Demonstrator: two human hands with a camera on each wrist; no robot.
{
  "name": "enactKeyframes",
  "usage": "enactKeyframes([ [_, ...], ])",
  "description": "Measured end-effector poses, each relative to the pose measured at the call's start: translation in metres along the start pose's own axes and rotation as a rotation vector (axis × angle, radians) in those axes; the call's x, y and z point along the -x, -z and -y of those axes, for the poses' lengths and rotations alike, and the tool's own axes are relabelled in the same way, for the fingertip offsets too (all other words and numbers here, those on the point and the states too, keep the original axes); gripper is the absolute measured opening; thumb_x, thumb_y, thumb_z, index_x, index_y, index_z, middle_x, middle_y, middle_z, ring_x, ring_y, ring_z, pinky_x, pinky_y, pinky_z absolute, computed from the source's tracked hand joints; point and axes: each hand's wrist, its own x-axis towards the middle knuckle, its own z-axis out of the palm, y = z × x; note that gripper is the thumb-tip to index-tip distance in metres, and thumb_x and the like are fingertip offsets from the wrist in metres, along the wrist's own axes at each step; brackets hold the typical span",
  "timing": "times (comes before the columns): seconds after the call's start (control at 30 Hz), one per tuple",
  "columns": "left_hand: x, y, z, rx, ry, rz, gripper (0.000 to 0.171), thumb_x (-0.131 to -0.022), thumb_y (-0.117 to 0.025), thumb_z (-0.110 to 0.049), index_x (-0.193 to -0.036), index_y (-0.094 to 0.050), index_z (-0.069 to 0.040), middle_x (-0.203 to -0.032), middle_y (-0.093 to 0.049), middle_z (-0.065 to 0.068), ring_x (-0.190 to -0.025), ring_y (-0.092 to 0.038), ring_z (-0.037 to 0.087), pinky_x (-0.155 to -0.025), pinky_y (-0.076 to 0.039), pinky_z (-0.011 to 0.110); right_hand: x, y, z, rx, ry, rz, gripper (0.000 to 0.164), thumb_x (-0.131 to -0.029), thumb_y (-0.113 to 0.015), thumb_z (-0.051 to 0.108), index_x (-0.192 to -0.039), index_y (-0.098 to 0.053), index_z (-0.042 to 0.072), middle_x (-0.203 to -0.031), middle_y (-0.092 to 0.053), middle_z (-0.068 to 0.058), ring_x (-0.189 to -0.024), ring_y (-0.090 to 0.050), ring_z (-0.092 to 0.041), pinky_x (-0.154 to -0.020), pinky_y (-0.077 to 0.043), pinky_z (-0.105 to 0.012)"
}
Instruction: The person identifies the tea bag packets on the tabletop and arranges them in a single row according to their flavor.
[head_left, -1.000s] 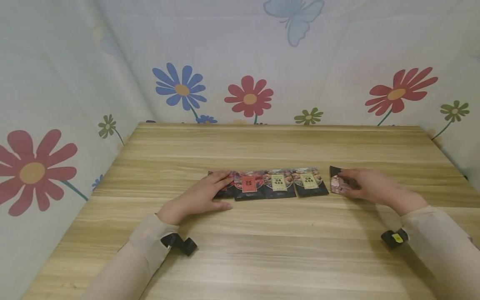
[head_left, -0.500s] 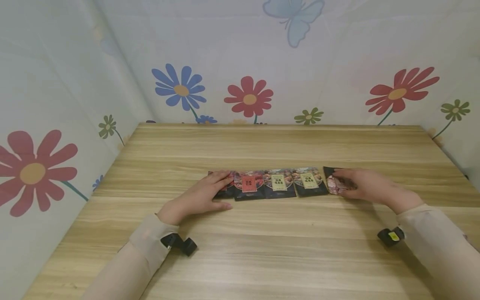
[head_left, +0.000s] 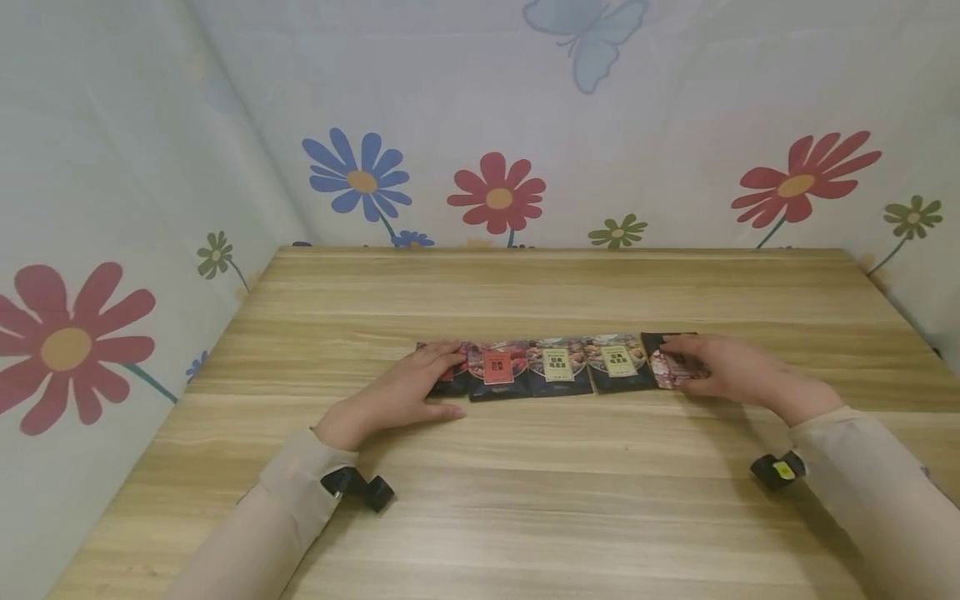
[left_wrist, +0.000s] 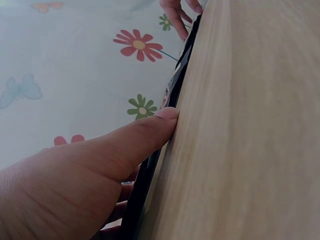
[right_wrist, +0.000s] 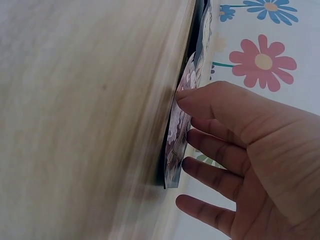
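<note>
Flat dark tea packets lie in a row across the wooden table in the head view. My left hand rests over the leftmost packet, fingers on top and thumb out on the near side, hiding much of it. Beside that lies a red-labelled packet, then two with pale yellow labels, one in the middle and one to its right. At the right end, my right hand touches a pink floral packet with thumb and fingertips, its left edge right at the neighbouring packet.
A white cloth backdrop with printed flowers and a butterfly stands behind the table and along both sides. A small black camera hangs at the left wrist, another camera at the right wrist.
My right hand has slid the pink floral packet to the left, closing the gap to the rest of the row. The left hand and the other packets have stayed put.
</note>
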Motion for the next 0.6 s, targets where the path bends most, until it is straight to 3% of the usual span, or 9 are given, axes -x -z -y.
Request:
enactKeyframes([
  [0.27, 0.0022, 0.0021, 0.0008, 0.001, 0.012, -0.009, 0.081, -0.084, -0.067, -0.054, -0.145, -0.040, -0.007, -0.157, -0.030, 0.014, -0.146, -0.026, 0.032, -0.119, -0.023, 0.051, -0.0016, 0.0003, 0.0031, -0.017, 0.012, -0.018, 0.056, -0.084, -0.072, 0.024, -0.133, -0.056, 0.002, -0.129, -0.060, -0.024, -0.101, -0.062, -0.028, -0.085, -0.052, -0.050],
  [0.6, -0.0008, 0.0020, -0.0020, 0.004, 0.033, -0.031, 0.075, -0.085, -0.065, -0.054, -0.140, -0.046, -0.006, -0.155, -0.033, 0.015, -0.146, -0.025, 0.034, -0.119, -0.022, 0.052, -0.0010, -0.0020, 0.0030, -0.039, 0.057, -0.060, 0.056, -0.085, -0.071, 0.021, -0.133, -0.054, -0.001, -0.135, -0.056, -0.023, -0.122, -0.054, -0.044, -0.100, -0.043, -0.057],
])
